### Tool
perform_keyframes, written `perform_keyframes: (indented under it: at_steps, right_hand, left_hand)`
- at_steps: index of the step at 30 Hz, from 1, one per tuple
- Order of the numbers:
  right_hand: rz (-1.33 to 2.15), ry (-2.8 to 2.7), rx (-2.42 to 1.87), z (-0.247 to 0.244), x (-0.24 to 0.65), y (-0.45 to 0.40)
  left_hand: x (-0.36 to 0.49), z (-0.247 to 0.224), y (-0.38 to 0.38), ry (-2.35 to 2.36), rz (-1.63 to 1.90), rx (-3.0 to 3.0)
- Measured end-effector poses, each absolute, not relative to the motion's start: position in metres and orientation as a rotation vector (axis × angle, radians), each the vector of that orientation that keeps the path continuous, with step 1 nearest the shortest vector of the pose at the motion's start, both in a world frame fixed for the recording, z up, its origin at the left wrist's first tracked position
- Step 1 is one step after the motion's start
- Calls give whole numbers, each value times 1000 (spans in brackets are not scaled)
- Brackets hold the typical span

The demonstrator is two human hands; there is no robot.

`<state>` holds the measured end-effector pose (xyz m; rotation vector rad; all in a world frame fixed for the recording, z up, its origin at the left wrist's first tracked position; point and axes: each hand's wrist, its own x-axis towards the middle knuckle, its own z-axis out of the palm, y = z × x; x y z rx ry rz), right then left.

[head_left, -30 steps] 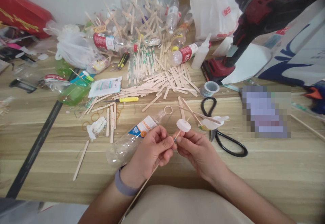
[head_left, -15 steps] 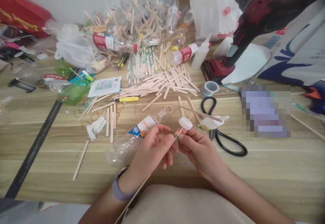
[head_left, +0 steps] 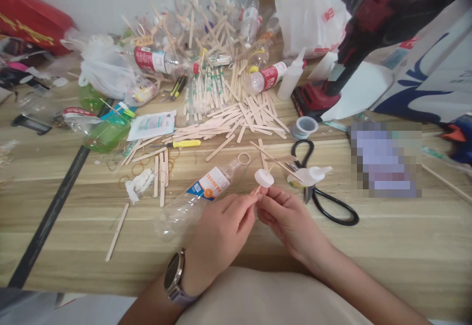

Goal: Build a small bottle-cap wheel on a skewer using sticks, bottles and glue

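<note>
A thin wooden stick [head_left: 257, 190] is pinched between the fingertips of my left hand [head_left: 224, 229]. My right hand [head_left: 287, 217] has its thumb and fingers closed at the same spot, just under a white round cap [head_left: 264, 178] that sits on the stick. Past the cap, crossed wooden sticks [head_left: 276, 162] spread out like propeller blades. A clear plastic bottle [head_left: 188, 202] with an orange and blue label lies beside my left hand. Right of my right hand are black-handled scissors [head_left: 335, 212] and a small white squeeze bottle [head_left: 309, 175] lying across them.
A heap of flat wooden sticks [head_left: 221, 123] covers the middle of the table, with bottles and stick assemblies behind. At right stand a red and black power tool [head_left: 320, 99] and a phone [head_left: 383, 160]. A yellow-handled tool [head_left: 186, 143] and a green bottle [head_left: 106, 133] lie left.
The crossed sticks have turned about the thin stick. My left hand has rolled over, showing its back and the watch face. The cap has shifted slightly left.
</note>
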<state>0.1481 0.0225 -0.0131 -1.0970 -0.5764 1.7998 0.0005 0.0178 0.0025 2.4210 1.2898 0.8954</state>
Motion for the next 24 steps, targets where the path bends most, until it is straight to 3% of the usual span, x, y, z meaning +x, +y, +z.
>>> perform_keyframes:
  at_steps: [24]
  right_hand:
    - [1906,-438,-1150,-4,154,24]
  left_hand:
    - [-2,5,14,1239,673,2661]
